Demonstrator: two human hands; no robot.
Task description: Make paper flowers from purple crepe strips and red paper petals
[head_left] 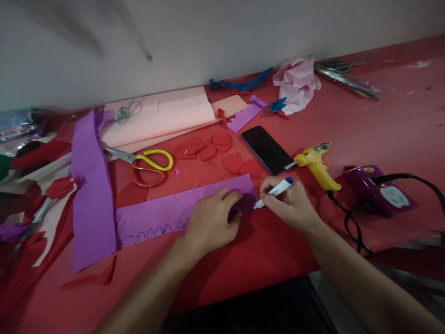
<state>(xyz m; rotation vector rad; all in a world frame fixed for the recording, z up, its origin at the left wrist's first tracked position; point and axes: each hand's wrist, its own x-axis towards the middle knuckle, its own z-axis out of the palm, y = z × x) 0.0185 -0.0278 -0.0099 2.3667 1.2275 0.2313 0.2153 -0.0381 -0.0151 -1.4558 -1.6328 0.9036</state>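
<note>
A long purple strip of felt-like material lies flat, with a wavy dark line drawn along its near edge. My left hand rests on its right part, thumb and fingers curled around a small dark purple piece held against the strip. Between the fingers of my right hand is a white marker with a blue end; its tip points down at the strip's right end, beside the dark piece. Whether the tip touches is hard to tell. A second purple strip lies crosswise at the left.
Scissors, red petal-shaped pieces and a black phone lie beyond the strip. At the right are a yellow glue gun and a purple power socket box with cords. Folded peach sheets lie by the wall.
</note>
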